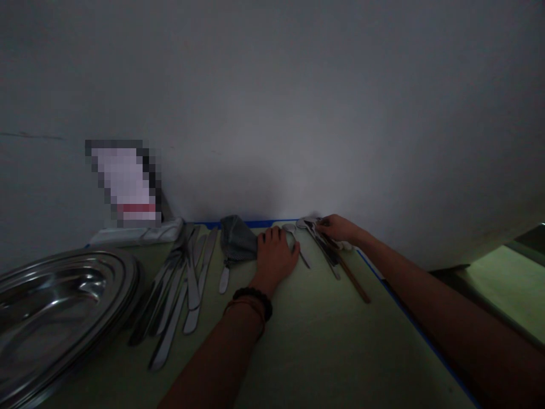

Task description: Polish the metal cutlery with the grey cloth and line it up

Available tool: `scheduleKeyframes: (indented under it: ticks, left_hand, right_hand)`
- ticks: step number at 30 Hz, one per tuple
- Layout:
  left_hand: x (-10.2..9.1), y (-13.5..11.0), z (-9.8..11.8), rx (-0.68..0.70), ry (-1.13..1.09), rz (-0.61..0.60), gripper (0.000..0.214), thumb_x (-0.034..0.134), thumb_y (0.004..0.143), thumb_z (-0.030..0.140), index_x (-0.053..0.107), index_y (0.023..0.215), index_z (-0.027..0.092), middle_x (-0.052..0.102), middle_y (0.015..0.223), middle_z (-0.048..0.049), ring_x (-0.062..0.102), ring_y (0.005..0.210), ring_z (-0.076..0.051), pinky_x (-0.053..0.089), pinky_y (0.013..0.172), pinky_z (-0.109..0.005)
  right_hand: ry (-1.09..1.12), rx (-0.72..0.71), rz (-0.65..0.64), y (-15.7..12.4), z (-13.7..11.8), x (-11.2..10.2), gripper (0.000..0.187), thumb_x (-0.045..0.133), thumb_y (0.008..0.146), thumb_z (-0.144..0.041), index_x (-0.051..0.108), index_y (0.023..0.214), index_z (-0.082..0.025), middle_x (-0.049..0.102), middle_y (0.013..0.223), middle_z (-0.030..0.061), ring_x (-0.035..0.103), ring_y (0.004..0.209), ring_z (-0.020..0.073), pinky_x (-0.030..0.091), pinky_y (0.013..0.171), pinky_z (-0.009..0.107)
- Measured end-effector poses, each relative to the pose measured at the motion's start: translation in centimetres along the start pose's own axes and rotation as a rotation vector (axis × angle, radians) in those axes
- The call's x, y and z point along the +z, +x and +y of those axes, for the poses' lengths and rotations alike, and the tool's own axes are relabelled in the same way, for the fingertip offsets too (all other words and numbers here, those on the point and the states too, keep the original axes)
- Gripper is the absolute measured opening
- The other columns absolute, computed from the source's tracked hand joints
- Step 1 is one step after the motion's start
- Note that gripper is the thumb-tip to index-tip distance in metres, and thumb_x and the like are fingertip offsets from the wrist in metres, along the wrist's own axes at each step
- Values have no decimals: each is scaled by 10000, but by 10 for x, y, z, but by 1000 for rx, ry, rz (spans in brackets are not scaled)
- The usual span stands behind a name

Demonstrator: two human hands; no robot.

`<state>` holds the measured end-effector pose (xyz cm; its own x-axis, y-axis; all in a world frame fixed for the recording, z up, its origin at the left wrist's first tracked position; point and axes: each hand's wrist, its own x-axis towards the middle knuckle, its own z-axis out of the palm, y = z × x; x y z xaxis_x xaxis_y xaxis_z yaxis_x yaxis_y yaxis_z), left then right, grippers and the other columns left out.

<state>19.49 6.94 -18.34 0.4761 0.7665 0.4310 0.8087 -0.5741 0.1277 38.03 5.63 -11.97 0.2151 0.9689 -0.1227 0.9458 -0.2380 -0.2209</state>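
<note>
My left hand (277,255) lies curled over the right end of a bunched grey cloth (239,241), and what is under the palm is hidden. The handle of one utensil (224,279) sticks out from below the cloth. Just right of that hand a spoon (303,255) rests on the table. At the far right corner my right hand (338,228) pinches at a small group of cutlery (326,247), fingertips closed on one piece whose kind I cannot make out. Brown chopsticks (354,278) slant toward me from beneath this hand.
Several knives and forks (181,284) lie in a loose pile at the left. Nearer me are stacked oval metal trays (123,267). A white folded packet (140,234) and a blurred-out upright object (128,182) stand by the wall (272,113). The pale table (323,341) has a blue edge.
</note>
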Motion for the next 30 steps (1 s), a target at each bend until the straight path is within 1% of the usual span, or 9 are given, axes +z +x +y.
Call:
scheduleKeyframes:
  ticks: [3,7,10,13,18,22,25,27,30]
  left_hand:
    - [0,0,0,2,0,1,445,331,881,456,521,1129,138,530,1171,-138,433,1089,-289,298,919,-422]
    - [0,-1,0,2,-4,-5,439,336,879,462,518,1133,153,525,1176,-130,434,1091,-284,295,925,-421]
    - [0,-1,0,-3,-6,-6,444,338,878,461,512,1143,150,519,1182,-133,428,1101,-287,298,924,-422]
    - [0,-1,1,-4,-6,-5,449,335,880,459,512,1144,142,518,1184,-137,429,1096,-289,299,923,-425]
    - [0,0,0,2,-7,-3,457,332,880,466,512,1145,140,517,1190,-137,425,1097,-287,300,922,-420]
    - [1,0,0,-2,-7,-3,454,336,878,468,519,1138,144,520,1185,-135,428,1090,-290,305,913,-424]
    - [2,0,0,1,-10,2,462,332,880,470,521,1140,138,518,1181,-138,426,1090,-289,302,918,-423]
    - [2,0,0,4,-13,5,473,330,880,476,500,1175,149,516,1182,-134,425,1093,-289,300,919,-425]
    - [3,-1,-1,10,-20,10,488,326,881,485,429,1262,197,514,1185,-122,427,1092,-289,299,914,-434]
  right_hand:
    - [-54,2,29,1,-1,2,294,499,804,-315,680,921,-116,702,902,92,636,802,165,432,660,196]
    - [-153,36,65,-1,-6,4,270,504,777,-273,683,930,-141,698,944,116,635,900,206,437,719,230]
    - [-217,51,92,-6,-12,7,280,481,784,-272,678,940,-148,694,945,133,631,921,230,443,745,268]
    - [-264,49,121,-10,-18,10,299,460,793,-259,660,976,-132,682,961,163,629,928,253,450,756,304]
    - [-295,39,137,-16,-26,11,305,445,803,-241,646,991,-109,674,967,189,633,922,267,459,751,325]
    - [-294,29,137,-18,-26,9,298,479,788,-241,629,1012,-114,670,988,178,629,930,255,457,749,312]
    - [-276,10,128,-17,-25,9,287,506,769,-230,624,1012,-131,678,980,146,624,932,232,451,755,290]
    - [-257,8,125,-16,-22,9,294,519,760,-234,619,1024,-151,682,974,121,625,922,218,449,750,278]
    - [-230,20,134,-16,-17,9,304,533,750,-256,616,1032,-178,682,973,99,625,915,214,446,740,276]
